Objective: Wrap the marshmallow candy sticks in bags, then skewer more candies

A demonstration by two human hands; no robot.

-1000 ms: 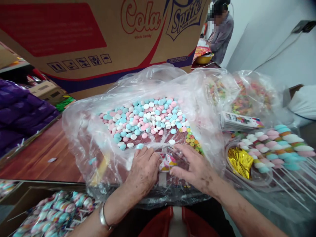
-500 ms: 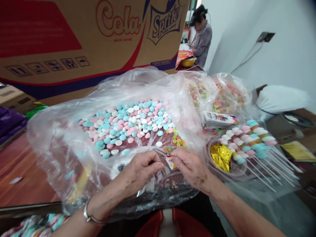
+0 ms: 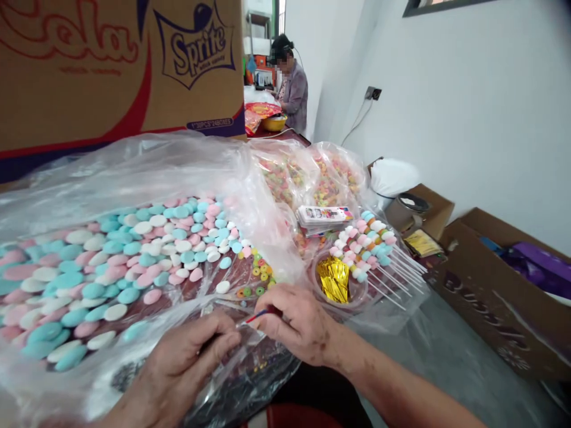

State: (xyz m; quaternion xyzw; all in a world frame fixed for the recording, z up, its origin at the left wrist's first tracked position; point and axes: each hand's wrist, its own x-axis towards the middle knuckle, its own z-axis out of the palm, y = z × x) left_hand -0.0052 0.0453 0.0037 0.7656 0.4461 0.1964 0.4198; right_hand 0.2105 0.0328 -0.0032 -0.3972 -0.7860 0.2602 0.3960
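Nearest, over the bag's near edge: left hand [image 3: 187, 362] and right hand [image 3: 300, 324], each pinched shut on one end of a small flat packet [image 3: 257, 315], which is held just above the clear bag [image 3: 134, 172] of pastel candies [image 3: 111, 267]. The step is judged to be working the packet between the fingertips, which calls for a light, even pinch so the thin film neither slips nor tears. Beyond, to the right: loose loops [image 3: 254, 279], tub [image 3: 362, 291] of gold foil [image 3: 333, 279], skewers [image 3: 370, 244], cards [image 3: 323, 215]; farther: loop bags [image 3: 312, 178], carton [image 3: 111, 71], a person [image 3: 292, 83] at a far table.
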